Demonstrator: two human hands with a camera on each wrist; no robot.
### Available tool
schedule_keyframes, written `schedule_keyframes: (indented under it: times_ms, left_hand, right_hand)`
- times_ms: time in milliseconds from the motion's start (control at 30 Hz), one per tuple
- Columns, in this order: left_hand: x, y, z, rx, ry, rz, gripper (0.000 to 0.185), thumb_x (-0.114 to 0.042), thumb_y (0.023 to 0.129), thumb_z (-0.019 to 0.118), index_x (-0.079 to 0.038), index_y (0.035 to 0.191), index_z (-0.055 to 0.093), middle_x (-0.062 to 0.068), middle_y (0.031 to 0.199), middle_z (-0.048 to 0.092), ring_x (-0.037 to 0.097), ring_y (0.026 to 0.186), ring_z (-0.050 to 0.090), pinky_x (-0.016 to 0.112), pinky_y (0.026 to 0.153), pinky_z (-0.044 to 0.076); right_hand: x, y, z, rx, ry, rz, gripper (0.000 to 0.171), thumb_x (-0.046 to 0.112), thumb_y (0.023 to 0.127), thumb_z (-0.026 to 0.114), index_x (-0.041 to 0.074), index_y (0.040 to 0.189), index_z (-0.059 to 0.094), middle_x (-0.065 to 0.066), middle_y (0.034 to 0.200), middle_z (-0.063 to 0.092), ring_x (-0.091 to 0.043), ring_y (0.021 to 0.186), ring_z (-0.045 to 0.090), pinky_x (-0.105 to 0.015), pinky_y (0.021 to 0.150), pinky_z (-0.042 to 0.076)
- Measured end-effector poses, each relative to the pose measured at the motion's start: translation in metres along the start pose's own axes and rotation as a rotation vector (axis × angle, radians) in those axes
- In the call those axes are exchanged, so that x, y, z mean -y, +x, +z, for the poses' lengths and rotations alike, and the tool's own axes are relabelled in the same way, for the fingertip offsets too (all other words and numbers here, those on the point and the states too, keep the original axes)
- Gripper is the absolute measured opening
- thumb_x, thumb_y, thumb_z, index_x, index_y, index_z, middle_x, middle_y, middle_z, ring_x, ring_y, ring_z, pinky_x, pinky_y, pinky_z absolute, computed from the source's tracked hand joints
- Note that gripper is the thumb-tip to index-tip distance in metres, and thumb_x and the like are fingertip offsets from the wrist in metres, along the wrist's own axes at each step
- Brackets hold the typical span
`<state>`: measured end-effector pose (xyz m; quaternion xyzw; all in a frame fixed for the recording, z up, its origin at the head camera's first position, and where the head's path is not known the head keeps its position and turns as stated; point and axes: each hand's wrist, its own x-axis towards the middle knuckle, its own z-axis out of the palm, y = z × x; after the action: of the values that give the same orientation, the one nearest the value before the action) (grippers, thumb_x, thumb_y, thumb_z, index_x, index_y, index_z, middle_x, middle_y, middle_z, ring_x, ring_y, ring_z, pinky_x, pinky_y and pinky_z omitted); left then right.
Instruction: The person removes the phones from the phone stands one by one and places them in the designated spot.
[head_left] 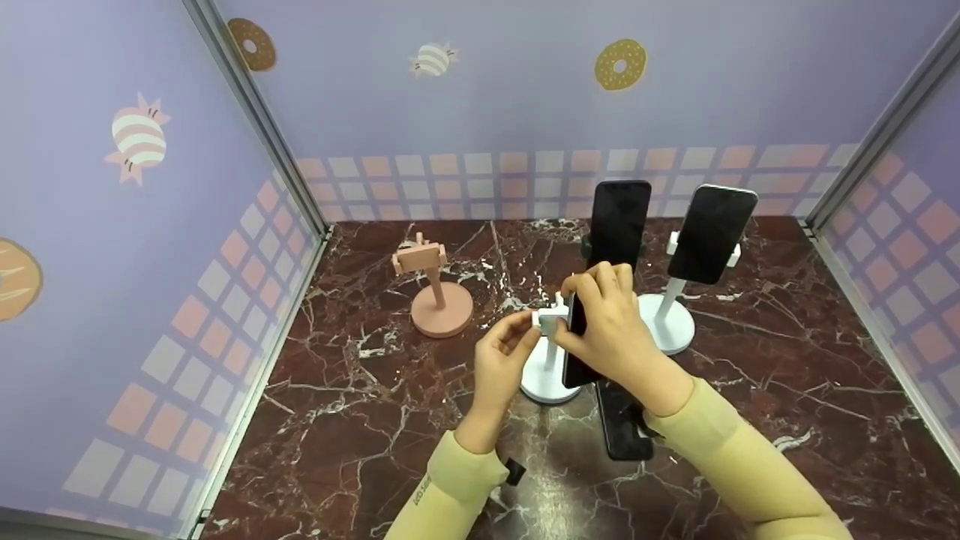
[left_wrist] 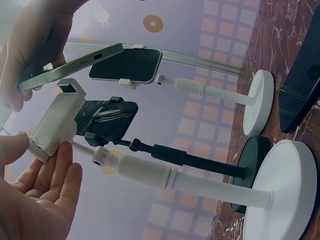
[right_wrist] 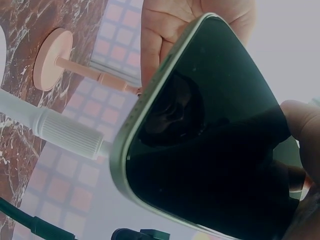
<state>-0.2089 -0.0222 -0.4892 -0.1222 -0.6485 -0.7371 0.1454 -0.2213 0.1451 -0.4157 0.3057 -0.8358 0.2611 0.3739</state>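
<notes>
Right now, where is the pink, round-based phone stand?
In the head view, the pink stand sits left of centre on the dark-red marbled tabletop, beyond the left hand and to its left.

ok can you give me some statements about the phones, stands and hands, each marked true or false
1. The left hand pinches the holder of a white stand. True.
2. Every stand bears a phone. False: the pink stand bears none.
3. The right hand grips a phone. True.
4. Only one stand carries a phone. False: the dark green stand and the farther white stand each carry one.
5. Another phone lies on the marbled table. True.
</notes>
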Motion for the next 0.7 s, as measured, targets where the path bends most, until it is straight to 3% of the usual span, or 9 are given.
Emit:
schedule_keyframes:
  times_ms: [333,700]
  left_hand:
    - [0.000,0.000,0.000,-0.007,0.019,-0.019,0.028,0.003,0.095,0.068,0.016,0.120,0.065,0.033,0.115,0.069,0.012,0.103,0.070,0.023,0.095,0.058]
    - [0.004,-0.001,-0.003,-0.011,-0.003,-0.003,0.026,0.004,0.097,0.065,0.017,0.120,0.064,0.035,0.120,0.068,0.002,0.102,0.069,0.024,0.095,0.058]
  right_hand:
    - [-0.007,-0.006,-0.003,0.001,-0.005,0.032,0.042,0.007,0.068,0.077,0.006,0.104,0.056,-0.014,0.094,0.048,-0.035,0.092,0.038,-0.037,0.066,0.035]
    - [-0.017,-0.013,-0.008,-0.002,-0.007,0.038,0.040,0.006,0.070,0.076,0.004,0.104,0.056,-0.016,0.093,0.049,-0.036,0.089,0.037,-0.042,0.073,0.033]
